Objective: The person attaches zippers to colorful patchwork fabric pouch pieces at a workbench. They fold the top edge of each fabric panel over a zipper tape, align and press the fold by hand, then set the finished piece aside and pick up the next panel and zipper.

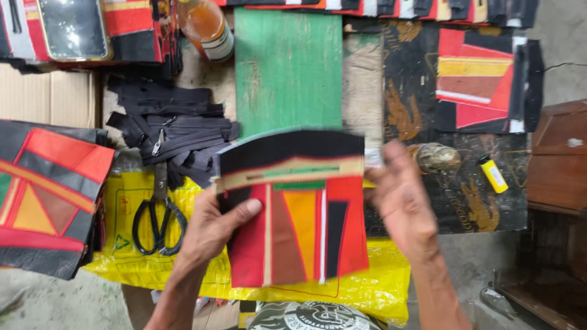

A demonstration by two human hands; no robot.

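Both hands hold up a patchwork panel [296, 208] over the middle of the near edge of the work surface. The left hand [211, 229] is clamped on its left edge, thumb lying across the red patch. The right hand [400, 201] touches the right edge near the top corner, but it is blurred and I cannot tell whether its fingers close on the cloth. The panel has a black top band, a tan strip with a green line, and below it red, brown, orange, white and black wedges.

Under the panel lies a yellow plastic sack [367, 287] with faint red and green printed marks, reaching to the near edge. Black-handled scissors [160, 217] lie on its left part, just beside the left hand. Behind them sits a heap of black zipper strips [168, 131]. A green board [287, 67] stands behind the panel, with an orange bottle [208, 24] bearing a striped label at its far left corner.

At the left edge lies a stack of like patchwork pieces [46, 195]; another finished piece [483, 82] lies at the far right on a dark printed cloth [465, 195]. A small yellow lighter [493, 174] lies on that cloth, right of the right hand, with a grey lump between them. The dark cloth offers the barest room, toward its near right corner.
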